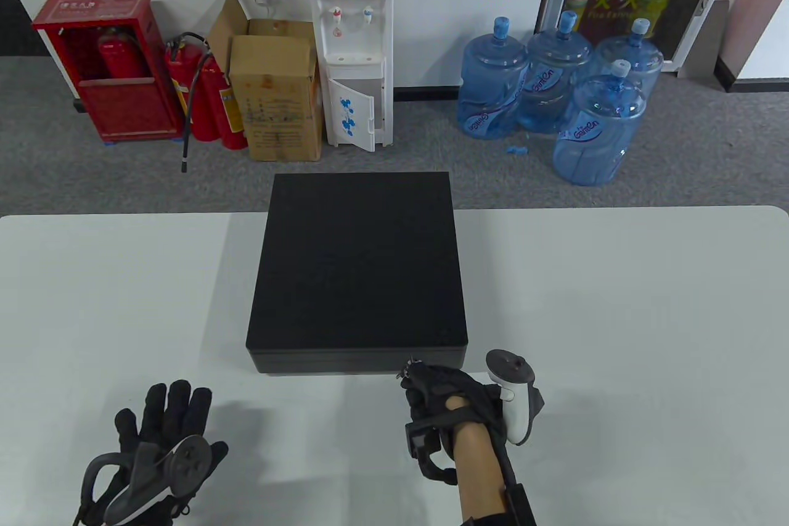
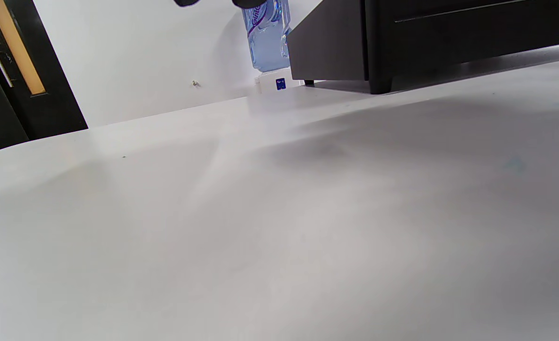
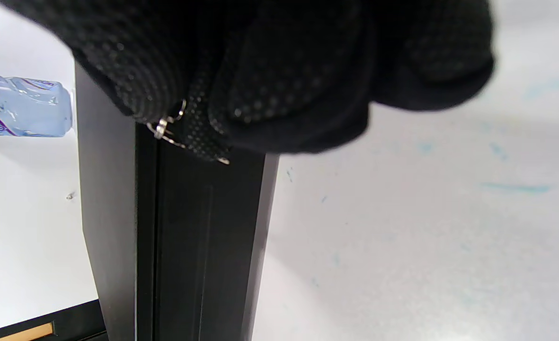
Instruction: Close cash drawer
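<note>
The black cash drawer (image 1: 357, 261) sits in the middle of the white table, its front face toward me and flush with the case. It also shows in the left wrist view (image 2: 449, 33) and the right wrist view (image 3: 184, 237). My right hand (image 1: 425, 381) is at the right part of the front face, fingers curled and pinching a small metal key with a ring (image 1: 408, 364). The ring shows beside the fingertips in the right wrist view (image 3: 165, 127). My left hand (image 1: 166, 415) rests flat on the table to the front left of the drawer, fingers spread, holding nothing.
The white table (image 1: 616, 304) stretches wide on both sides of the drawer. On the floor beyond its far edge stand several water bottles (image 1: 555, 88), a water dispenser (image 1: 354, 45), a cardboard box (image 1: 277, 94) and fire extinguishers (image 1: 209, 94).
</note>
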Tool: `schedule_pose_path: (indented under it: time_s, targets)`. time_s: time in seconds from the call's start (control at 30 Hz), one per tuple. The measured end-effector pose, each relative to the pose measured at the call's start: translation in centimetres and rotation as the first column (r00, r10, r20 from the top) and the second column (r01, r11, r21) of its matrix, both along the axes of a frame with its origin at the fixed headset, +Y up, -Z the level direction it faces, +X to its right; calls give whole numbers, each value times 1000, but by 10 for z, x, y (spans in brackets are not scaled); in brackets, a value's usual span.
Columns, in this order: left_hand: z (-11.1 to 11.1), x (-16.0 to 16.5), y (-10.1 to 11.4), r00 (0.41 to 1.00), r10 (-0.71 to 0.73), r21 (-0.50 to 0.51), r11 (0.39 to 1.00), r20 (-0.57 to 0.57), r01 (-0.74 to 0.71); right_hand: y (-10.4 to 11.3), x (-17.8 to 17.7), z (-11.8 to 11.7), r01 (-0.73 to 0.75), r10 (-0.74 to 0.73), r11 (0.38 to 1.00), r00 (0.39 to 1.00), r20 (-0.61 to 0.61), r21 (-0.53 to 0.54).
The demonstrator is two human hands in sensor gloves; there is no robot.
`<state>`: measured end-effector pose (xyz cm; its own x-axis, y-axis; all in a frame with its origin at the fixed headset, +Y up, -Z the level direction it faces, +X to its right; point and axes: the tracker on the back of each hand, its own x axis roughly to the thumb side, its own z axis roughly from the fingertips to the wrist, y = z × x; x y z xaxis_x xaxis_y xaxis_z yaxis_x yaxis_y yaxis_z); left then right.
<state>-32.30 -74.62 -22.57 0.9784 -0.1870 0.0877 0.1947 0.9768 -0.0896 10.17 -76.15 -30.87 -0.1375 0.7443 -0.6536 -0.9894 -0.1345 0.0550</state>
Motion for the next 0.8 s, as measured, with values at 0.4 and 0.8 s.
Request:
schedule_pose_path:
  time_s: [0.4,0.8]
  targets:
    - [0,0,-1,1000,6,5,1000,6,-6,28,16,25,-153,148,978,988,49,140]
    - [0,1,-2,1000,7,1,1000,9,-7,46,47,43,-178,152,950,981,120,256]
